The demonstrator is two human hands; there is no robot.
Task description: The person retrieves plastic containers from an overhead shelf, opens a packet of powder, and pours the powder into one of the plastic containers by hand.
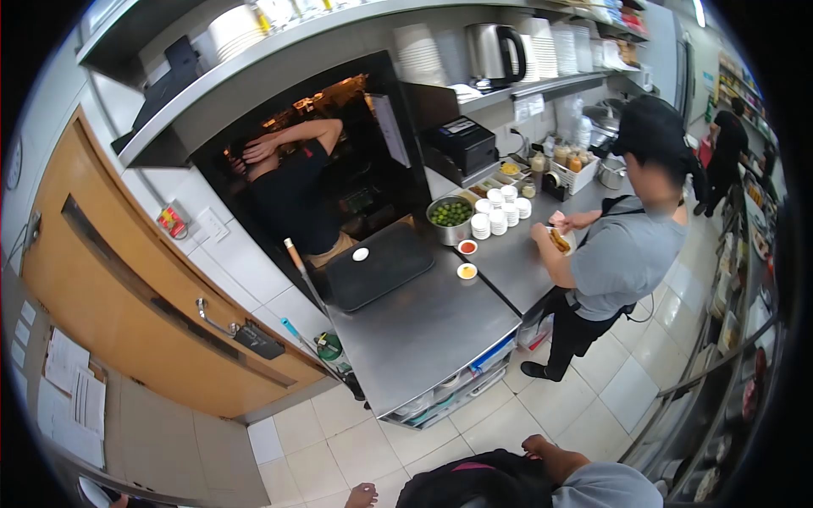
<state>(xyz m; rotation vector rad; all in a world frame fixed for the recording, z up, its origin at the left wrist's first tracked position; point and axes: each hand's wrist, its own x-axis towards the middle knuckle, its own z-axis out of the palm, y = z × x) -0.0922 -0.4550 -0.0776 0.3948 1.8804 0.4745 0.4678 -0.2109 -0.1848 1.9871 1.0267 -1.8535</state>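
My left hand (362, 495) hangs low at the bottom edge, its fingers curled in and nothing visible in them. In front of my dark apron (474, 483), my right hand (535, 445) is loosely closed, with no object showing. Both hands are away from the steel counter (415, 326). On that counter are a black tray (381, 275) with a small white cup (361, 254) on it, a cup of red sauce (467, 247), a cup of yellow sauce (467, 271), a metal pot of green limes (450, 217) and several stacked white cups (500, 212).
A co-worker in grey (631, 245) stands at the counter, holding a food dish (561, 240). Another person (296, 195) is beyond the serving window. A wooden door (152, 279) is on the left; a shelf with a kettle (494, 52) runs above. Shelving (720, 339) lines the right.
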